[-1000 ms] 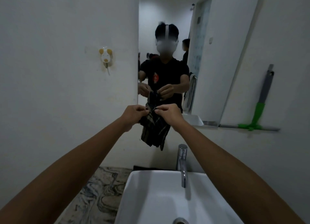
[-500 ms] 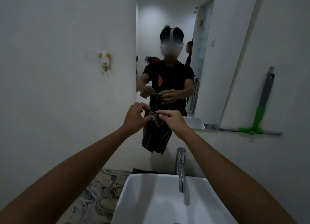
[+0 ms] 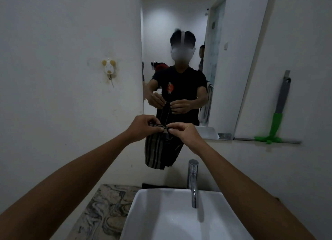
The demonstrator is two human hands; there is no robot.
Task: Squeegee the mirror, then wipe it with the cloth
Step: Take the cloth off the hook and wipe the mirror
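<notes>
Above a white basin (image 3: 179,221), seen from a head-worn camera, two bare forearms are stretched forward toward a wall mirror (image 3: 233,69). A dark cloth (image 3: 159,150) with pale stripes is held up between the two hands, in front of the lower edge of the mirror and well above the basin. Its top edge is bunched and pinched by the left hand (image 3: 143,127) between thumb and fingertips, and pinched just beside that by the right hand (image 3: 185,133) — the two grips nearly touch at the middle. The rest of the cloth hangs down loosely in folds below the hands.

A chrome tap (image 3: 193,182) is seen upright behind the basin, to the right of the hanging cloth. A marbled countertop (image 3: 100,209) is visible to the left of the basin.

A squeegee (image 3: 277,114) — grey handle, green neck and green blade — is propped against the wall to the right of the mirror, its blade resting on a narrow metal ledge (image 3: 246,139). It is well apart from both hands.

A small white and yellow wall hook (image 3: 108,68) is fixed to the wall left of the mirror. The person, wearing a dark shirt and holding the same cloth, is reflected in the glass.
</notes>
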